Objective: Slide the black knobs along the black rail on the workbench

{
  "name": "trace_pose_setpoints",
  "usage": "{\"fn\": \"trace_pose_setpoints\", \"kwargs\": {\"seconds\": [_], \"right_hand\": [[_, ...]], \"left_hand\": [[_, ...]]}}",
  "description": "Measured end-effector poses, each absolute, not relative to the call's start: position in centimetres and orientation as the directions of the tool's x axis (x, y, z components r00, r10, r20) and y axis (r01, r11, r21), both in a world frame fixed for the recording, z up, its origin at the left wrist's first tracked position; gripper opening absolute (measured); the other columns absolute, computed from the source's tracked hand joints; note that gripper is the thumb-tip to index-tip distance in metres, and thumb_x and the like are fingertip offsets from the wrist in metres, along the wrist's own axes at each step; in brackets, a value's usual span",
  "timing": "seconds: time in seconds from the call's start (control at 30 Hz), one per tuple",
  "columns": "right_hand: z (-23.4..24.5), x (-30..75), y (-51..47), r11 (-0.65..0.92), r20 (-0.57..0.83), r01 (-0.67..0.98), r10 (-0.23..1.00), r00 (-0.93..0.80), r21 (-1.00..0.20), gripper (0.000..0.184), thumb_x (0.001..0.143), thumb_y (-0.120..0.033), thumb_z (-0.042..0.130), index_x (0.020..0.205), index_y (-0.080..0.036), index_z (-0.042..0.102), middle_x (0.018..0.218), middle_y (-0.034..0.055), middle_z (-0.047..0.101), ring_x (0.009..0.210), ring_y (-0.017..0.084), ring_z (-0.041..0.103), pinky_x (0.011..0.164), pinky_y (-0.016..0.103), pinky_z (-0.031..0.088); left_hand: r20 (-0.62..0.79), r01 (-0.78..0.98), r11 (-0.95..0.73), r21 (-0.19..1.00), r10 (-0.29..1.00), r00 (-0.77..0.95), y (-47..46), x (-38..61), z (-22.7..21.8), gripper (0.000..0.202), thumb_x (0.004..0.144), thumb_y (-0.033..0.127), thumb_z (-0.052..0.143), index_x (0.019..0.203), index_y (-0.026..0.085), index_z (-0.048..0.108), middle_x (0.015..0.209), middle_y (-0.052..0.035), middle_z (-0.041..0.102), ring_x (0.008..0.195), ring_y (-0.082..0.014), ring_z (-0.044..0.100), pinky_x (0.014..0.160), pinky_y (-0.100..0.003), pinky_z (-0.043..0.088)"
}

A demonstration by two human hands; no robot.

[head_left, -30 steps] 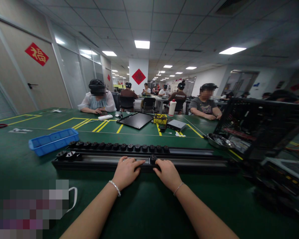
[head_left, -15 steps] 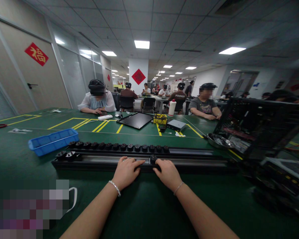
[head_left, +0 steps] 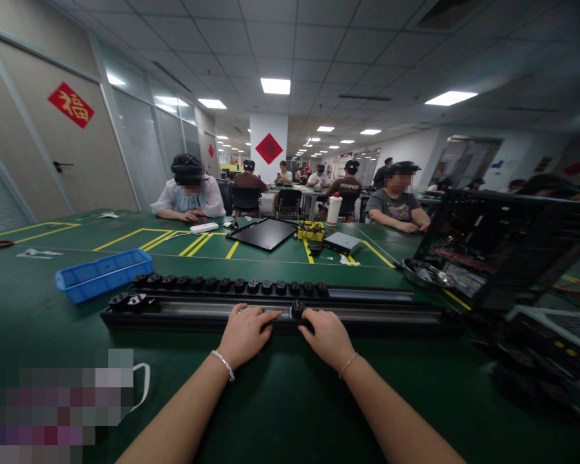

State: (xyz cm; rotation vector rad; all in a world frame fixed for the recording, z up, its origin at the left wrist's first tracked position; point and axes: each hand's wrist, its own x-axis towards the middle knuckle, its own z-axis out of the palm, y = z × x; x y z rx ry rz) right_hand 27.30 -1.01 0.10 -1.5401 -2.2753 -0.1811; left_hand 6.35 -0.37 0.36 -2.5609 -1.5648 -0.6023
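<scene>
So, L hand lies w/ fingers loosely spread on the front blk track; R hand's fingertips meet a small blk module, can't tell if gripped.

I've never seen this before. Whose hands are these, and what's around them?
There's no robot: these are a person's bare hands, seen by a camera worn on their head. On the green table lie a front rail and a rear rail, both black. The left hand rests on the front rail; the right hand is by a small black block there, though any grip is hard to make out. More black blocks line the rear rail. Nearby are a blue tray and a metal bowl.
</scene>
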Motion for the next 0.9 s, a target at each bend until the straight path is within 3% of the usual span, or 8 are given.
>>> {"fn": "trace_pose_setpoints", "kwargs": {"seconds": [0.9], "right_hand": [[0.26,26.91,-1.1,0.338,0.37,0.935,0.887,-0.278,-0.107,0.011,0.078,-0.031,0.053,0.085,-0.022,0.054,0.078,0.002,0.062,0.076,0.017,0.055,0.071,0.027,0.033]], "left_hand": [[0.365,0.872,-0.472,0.129,0.84,0.401,-0.35,6.26,0.38,0.036,0.08,0.029,0.045,0.114,0.039,0.052,0.085,0.001,0.061,0.085,-0.0154,0.055,0.091,-0.04,0.027]]}}
